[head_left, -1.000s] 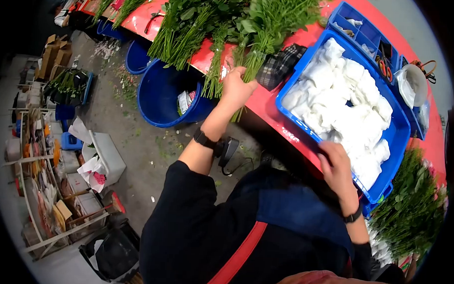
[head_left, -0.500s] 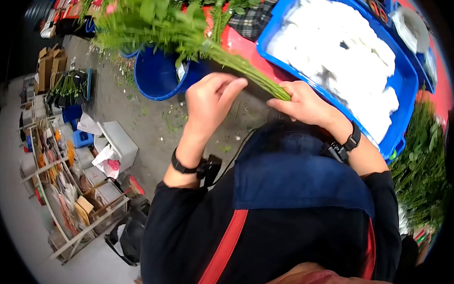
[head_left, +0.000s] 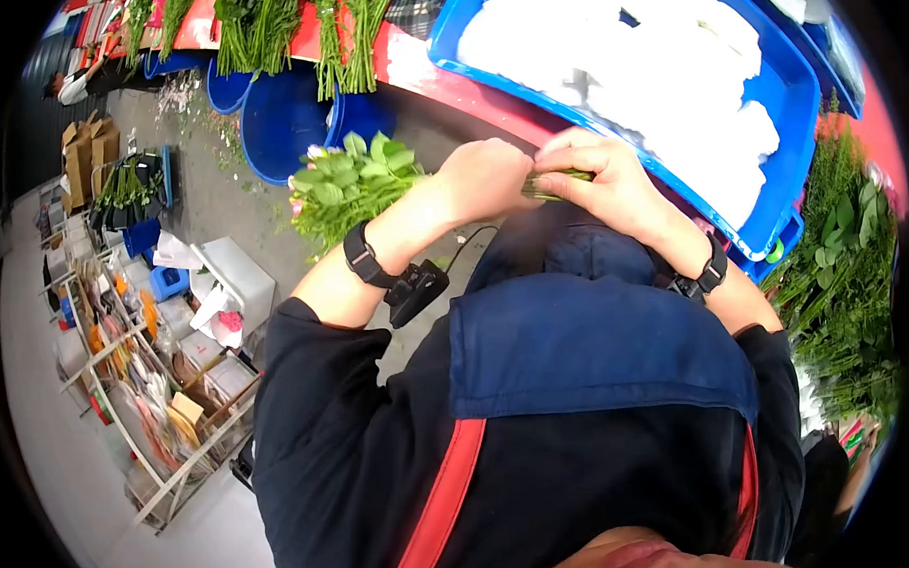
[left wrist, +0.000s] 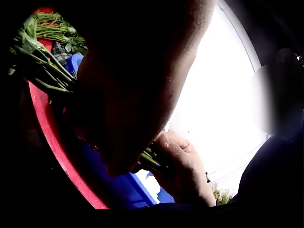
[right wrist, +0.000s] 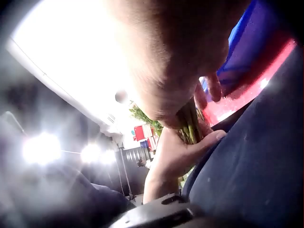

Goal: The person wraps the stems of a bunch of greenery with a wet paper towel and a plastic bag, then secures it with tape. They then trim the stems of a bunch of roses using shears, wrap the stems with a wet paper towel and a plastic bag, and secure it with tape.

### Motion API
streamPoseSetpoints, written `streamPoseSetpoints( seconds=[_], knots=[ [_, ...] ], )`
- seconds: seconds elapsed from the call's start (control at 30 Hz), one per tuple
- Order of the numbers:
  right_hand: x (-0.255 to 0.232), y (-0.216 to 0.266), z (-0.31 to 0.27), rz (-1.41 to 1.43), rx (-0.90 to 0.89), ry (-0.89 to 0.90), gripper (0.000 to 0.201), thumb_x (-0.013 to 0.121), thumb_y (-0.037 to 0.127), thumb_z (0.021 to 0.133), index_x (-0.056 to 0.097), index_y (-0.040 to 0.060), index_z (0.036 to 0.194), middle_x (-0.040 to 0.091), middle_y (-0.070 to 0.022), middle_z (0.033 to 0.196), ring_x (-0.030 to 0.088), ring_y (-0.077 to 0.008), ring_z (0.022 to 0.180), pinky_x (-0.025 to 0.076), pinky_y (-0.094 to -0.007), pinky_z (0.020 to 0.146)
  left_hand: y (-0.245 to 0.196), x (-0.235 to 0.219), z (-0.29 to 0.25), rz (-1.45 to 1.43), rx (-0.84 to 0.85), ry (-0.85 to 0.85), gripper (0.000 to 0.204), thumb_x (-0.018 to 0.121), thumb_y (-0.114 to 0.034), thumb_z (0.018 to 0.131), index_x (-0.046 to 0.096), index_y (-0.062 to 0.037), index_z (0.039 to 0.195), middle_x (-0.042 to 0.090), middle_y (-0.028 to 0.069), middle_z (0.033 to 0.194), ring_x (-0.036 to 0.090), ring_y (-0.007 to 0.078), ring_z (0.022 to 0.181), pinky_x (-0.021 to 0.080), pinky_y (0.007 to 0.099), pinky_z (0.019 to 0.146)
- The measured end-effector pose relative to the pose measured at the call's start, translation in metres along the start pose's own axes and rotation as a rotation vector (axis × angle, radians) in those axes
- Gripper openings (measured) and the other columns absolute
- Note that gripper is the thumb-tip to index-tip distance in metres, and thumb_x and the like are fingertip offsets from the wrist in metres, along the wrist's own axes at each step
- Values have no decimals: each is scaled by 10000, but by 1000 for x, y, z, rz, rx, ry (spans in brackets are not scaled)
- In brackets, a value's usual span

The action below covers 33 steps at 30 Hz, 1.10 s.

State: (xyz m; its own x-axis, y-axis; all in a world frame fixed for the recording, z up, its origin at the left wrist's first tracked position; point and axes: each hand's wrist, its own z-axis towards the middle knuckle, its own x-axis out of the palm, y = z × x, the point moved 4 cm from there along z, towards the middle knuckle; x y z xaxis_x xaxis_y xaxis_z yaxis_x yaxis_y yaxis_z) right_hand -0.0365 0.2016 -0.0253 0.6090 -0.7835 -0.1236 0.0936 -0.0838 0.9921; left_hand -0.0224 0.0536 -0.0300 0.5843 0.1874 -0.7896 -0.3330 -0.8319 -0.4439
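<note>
A leafy bunch with pink blooms [head_left: 353, 185] points left beneath my left forearm in the head view. My left hand [head_left: 486, 180] grips its stems close to the cut ends. Right beside it, my right hand [head_left: 603, 184] pinches the stem ends [head_left: 560, 185] between thumb and fingers. In the left wrist view the stems [left wrist: 151, 159] pass between the left hand [left wrist: 128, 114] and the right hand [left wrist: 183, 166]. The right wrist view has green stems [right wrist: 189, 123] between the right hand [right wrist: 175, 61] and the left hand [right wrist: 173, 156].
A blue tray [head_left: 803, 116] of white material stands on the red table [head_left: 412, 67], front right. More bunches [head_left: 255, 27] lie along the table's edge above blue buckets [head_left: 280, 128]. Foliage [head_left: 841, 267] stands at right, a cluttered shelf [head_left: 159, 424] at left.
The left hand lifted a bunch off the table and the right hand took its stem ends. The bunch has swung down to the left, and both hands now meet at the stems.
</note>
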Motion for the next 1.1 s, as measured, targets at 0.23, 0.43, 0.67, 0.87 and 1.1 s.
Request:
streamPoseSetpoints(
  seconds=[0.23, 0.43, 0.67, 0.87, 1.1],
  knots=[
    [-21, -6, -21, 26, -130, -62, 58, 635, -7, 827, 595, 11, 788, 583, -73, 877, 559, -160, 805, 449, -270, 723, -27, 10, 12, -371, -195, 161, 411, 740, -345, 717, 664, -39, 981, 669, 208, 892, 644, 355, 862, 498, 409, 765],
    [-25, 4, -25, 95, -179, -76, 74, 566, -4, 869, 523, 19, 813, 543, -89, 871, 551, -171, 792, 446, -288, 699, -35, 23, 8, -488, -210, 198, 425, 756, -353, 724, 664, -36, 991, 682, 193, 898, 660, 321, 854, 496, 399, 778],
    [-34, 15, -18, 63, -293, -69, 95, 595, -26, 823, 520, 16, 784, 554, -85, 852, 560, -189, 764, 455, -290, 673, -43, 42, 9, -677, -180, -30, 352, 717, -339, 776, 684, -10, 894, 696, 165, 838, 680, 252, 830, 501, 366, 759],
    [-67, 24, -24, -57, -203, -104, 207, 650, 8, 826, 643, 9, 1033, 647, -91, 961, 611, -201, 861, 491, -301, 754, -34, 47, 10, -867, -402, -94, 306, 707, -291, 824, 663, -1, 911, 679, 64, 766, 603, 93, 710, 490, 297, 667],
    [-173, -77, -86, -806, 390, -63, 244, 679, 213, 759, 681, 32, 923, 652, -175, 858, 638, -334, 823, 494, -412, 720, -27, 42, 19, -824, -418, -214, 293, 719, -224, 832, 661, -7, 1021, 690, 23, 853, 604, 66, 780, 496, 256, 722]
  ],
)
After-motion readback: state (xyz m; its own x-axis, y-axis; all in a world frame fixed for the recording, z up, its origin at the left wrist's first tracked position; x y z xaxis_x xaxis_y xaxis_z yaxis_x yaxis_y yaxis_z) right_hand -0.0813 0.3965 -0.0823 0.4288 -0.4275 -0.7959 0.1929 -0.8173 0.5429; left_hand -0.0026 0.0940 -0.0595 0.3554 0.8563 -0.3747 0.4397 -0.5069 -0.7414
